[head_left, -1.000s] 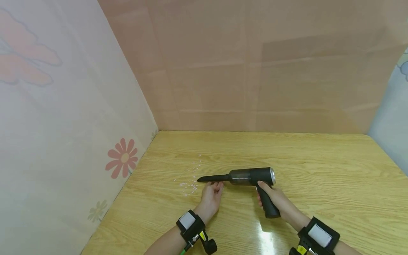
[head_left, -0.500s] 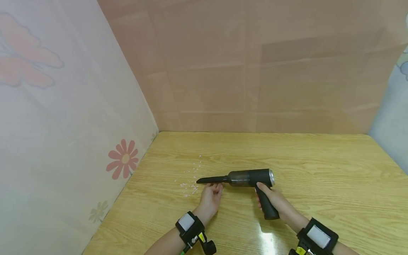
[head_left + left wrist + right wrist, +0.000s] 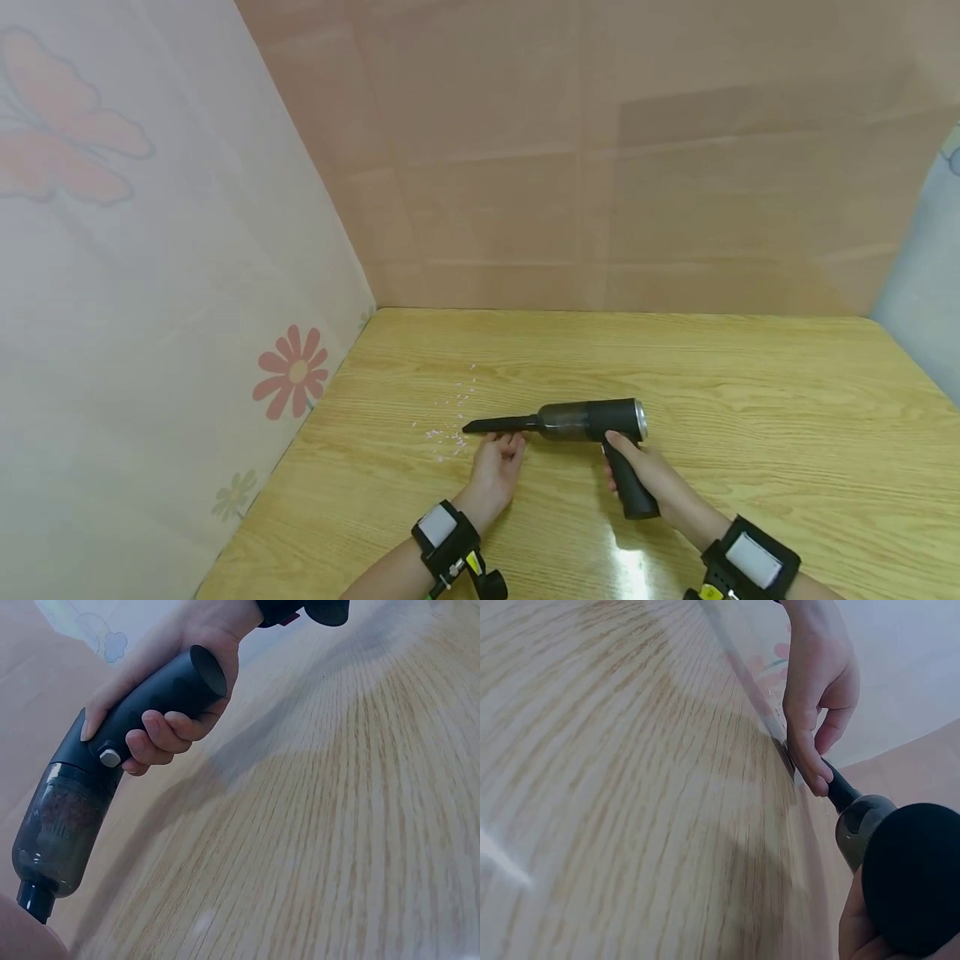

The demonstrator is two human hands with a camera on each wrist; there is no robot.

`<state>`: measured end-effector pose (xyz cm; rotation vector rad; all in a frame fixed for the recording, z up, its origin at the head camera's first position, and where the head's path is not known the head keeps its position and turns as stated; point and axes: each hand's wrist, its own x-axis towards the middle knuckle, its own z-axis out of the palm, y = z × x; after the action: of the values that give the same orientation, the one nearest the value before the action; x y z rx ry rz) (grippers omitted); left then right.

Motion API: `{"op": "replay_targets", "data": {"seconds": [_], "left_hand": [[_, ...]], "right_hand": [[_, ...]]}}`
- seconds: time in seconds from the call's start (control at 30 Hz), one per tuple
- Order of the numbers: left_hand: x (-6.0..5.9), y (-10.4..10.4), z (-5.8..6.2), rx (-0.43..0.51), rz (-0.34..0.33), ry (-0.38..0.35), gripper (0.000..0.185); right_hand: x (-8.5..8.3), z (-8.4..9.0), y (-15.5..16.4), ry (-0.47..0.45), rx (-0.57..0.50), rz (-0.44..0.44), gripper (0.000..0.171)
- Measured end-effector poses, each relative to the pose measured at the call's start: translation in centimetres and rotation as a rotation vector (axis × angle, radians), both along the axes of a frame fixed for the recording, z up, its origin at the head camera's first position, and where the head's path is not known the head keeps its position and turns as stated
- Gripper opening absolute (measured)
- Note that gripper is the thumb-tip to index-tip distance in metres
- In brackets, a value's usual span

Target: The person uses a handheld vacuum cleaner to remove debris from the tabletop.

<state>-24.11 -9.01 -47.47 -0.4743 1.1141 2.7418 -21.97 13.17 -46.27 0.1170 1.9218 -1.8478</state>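
A black handheld vacuum cleaner [image 3: 611,418] lies across the middle of the head view, its slim nozzle [image 3: 498,424] pointing left. My right hand [image 3: 651,472] grips its handle; in the left wrist view the fingers wrap the handle [image 3: 169,688] near a silver button [image 3: 109,757]. My left hand [image 3: 495,471] holds the nozzle from below near its tip, with fingers curled at it in the right wrist view. Small white scraps [image 3: 456,439] are scattered around the nozzle's tip. Inside the see-through dust cup [image 3: 60,825] some brownish matter shows.
The wood-grain table [image 3: 750,392] meets a brown paper-like back wall [image 3: 525,167]. A pale flower-patterned sheet [image 3: 187,250] borders its left side, and a pale blue one [image 3: 918,275] the right. Both wrists wear black camera mounts.
The vacuum cleaner and both hands have shifted very slightly toward me, and the nozzle's tip a touch left. The grip of both hands looks the same; the scraps look much the same.
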Motion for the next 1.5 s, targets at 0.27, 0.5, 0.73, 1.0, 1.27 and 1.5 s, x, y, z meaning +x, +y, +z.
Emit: {"op": "replay_targets", "data": {"seconds": [0.27,0.5,0.73,1.0,1.27,1.5], "left_hand": [[0.2,0.3,0.0,-0.012,-0.027,-0.004,0.076],[0.4,0.2,-1.3,-0.019,-0.059,0.027,0.079],[0.8,0.2,-1.3,-0.027,-0.070,0.027,0.075],[1.4,0.1,-0.4,0.010,-0.071,-0.002,0.074],[2.1,-0.1,-0.3,0.016,-0.071,-0.015,0.074],[2.3,-0.2,-0.2,0.016,-0.069,-0.038,0.073]], "right_hand": [[0.4,0.1,0.5,0.006,0.007,0.013,0.052],[0.7,0.1,0.9,-0.019,0.020,-0.004,0.050],[1.0,0.0,1.1,-0.020,0.006,0.021,0.049],[1.4,-0.1,1.3,-0.016,-0.014,0.051,0.047],[1.8,-0.2,1.3,-0.026,-0.014,0.066,0.048],[2.0,-0.1,1.3,-0.038,-0.006,0.067,0.047]]}}
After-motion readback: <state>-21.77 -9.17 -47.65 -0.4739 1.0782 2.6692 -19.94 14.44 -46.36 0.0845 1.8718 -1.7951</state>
